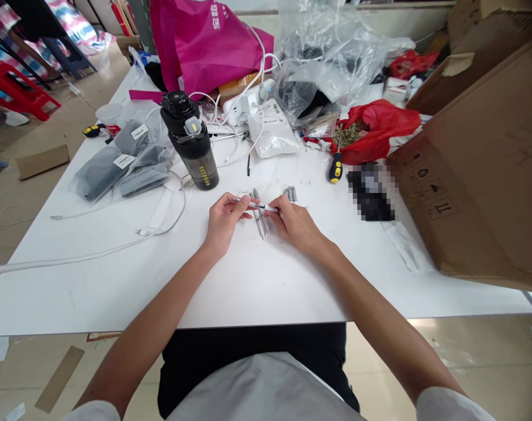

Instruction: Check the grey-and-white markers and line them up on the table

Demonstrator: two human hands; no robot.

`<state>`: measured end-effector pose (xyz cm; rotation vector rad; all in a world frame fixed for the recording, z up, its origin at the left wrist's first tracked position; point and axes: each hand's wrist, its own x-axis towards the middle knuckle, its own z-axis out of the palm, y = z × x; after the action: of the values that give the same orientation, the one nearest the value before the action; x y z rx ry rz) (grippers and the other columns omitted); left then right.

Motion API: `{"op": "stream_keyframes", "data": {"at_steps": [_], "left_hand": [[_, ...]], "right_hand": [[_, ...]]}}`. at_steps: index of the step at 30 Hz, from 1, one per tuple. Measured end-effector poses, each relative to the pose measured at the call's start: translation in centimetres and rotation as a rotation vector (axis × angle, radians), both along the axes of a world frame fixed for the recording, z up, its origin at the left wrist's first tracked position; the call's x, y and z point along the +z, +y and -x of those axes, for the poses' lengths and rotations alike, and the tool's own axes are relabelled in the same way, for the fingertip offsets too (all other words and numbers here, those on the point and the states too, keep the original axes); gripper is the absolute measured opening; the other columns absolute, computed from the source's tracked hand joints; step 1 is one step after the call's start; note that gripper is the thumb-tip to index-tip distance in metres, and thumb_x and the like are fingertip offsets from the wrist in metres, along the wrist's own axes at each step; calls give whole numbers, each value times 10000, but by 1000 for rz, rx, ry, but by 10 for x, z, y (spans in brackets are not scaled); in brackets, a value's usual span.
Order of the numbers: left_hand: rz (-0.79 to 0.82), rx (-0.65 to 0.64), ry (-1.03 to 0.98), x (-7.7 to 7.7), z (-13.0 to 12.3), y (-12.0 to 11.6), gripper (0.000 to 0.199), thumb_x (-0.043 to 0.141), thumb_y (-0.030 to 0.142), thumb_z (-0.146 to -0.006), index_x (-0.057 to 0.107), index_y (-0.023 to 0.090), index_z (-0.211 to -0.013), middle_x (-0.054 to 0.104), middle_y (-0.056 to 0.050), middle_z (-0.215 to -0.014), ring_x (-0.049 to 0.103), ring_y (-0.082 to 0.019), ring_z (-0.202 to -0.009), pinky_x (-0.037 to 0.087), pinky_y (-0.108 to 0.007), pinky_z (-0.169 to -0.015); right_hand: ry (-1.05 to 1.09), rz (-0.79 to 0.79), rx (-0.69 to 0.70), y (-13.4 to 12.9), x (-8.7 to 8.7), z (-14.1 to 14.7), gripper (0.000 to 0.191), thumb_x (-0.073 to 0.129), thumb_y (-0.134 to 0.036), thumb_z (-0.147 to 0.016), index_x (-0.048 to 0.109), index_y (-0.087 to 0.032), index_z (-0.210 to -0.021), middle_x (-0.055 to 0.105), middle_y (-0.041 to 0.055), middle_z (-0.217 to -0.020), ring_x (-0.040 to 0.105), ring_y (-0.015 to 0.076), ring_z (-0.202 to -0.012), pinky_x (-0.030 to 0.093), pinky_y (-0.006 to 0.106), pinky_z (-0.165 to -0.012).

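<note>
**Both hands on a slim grey-and-white stick (256, 205) – middle of the worktop**

I have it pinched between my left hand (224, 225) and right hand (294, 225), one at each end, just above a loose heap of similar grey-capped sticks (259, 223) on the white worktop (248, 286). A second small bunch (290, 194) lies just beyond my right hand. A black-capped water bottle (190, 140) stands off to the left – a yellow-handled screwdriver (335, 168) lies to the right, near a cardboard box (472, 169).
</note>
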<state>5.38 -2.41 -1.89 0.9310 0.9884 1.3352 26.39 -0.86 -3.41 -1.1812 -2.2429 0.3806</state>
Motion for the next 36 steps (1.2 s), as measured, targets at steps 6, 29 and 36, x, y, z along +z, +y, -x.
{"op": "stream_keyframes", "data": {"at_steps": [6,29,36], "left_hand": [[17,44,-9,0,1,1,498,842,614,-905,533,224,-910,848,-91,-1043,828,-234,-993,569,-309,-790],[-50,103,-36,-3,2,4,498,816,634,-921,511,252,-1017,836,-50,-981,822,-193,-893,584,-293,-777],[-48,171,-44,-3,6,8,503,797,652,-930,503,256,-1028,838,-50,-990,808,-174,-850,584,-298,-790]], "right_hand": [[-16,-79,18,-3,8,0,294,434,-359,-1176,632,-223,-1346,797,86,-1059,701,204,-813,417,307,-656],[-22,-123,-7,-4,8,0,295,449,-341,-1167,705,-213,-1240,794,60,-973,620,164,-673,356,310,-589],[-13,-123,-24,0,8,-3,269,454,-346,-1161,684,-215,-1208,796,54,-975,604,154,-649,335,308,-587]]}}
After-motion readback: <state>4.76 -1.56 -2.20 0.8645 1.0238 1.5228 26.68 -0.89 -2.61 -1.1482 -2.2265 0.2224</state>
